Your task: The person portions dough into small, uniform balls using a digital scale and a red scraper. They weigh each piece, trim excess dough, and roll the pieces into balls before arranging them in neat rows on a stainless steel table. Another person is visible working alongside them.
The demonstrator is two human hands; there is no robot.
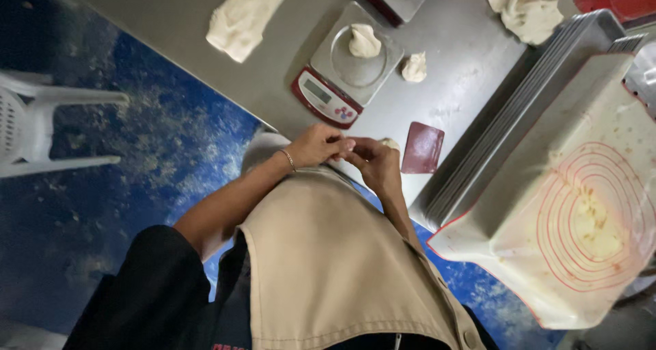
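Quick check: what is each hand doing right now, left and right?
Left hand: fingers curled, pinching at the small pale dough piece together with the other hand.
Right hand: fingers curled around the same dough piece, mostly hiding it.

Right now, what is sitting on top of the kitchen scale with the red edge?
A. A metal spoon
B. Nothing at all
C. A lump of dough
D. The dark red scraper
C: a pale lump of dough sits on the round plate of the kitchen scale, while the dark red scraper lies flat on the steel table beside the person's hands.
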